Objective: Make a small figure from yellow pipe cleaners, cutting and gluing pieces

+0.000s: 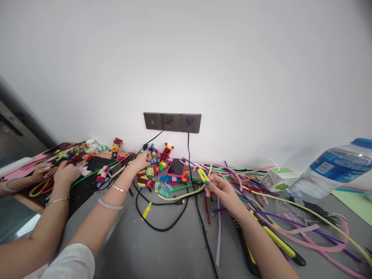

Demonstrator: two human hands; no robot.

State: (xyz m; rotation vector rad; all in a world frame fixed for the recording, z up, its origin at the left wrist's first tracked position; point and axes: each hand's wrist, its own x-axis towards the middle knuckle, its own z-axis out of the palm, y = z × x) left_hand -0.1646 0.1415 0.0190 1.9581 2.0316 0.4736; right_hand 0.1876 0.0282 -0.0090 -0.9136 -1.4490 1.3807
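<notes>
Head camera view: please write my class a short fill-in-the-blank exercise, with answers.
1. The right hand holds a looped pipe cleaner coloured ____.
2. The water bottle has a cap coloured ____.
3. The number of black plugs in the wall sockets is ____.

Missing words: yellow; blue; two.

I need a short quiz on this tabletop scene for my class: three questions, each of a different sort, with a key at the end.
1. Multiple choice: What does the camera wearer's right hand hold?
a) a water bottle
b) a yellow loop
c) a phone

2. True or false: The wearer's silver bracelet is on the right arm.

3. Count: How many of the three dark wall panels have a plug in them?

Key:
1. b
2. False; it is on the left arm.
3. Two
</notes>
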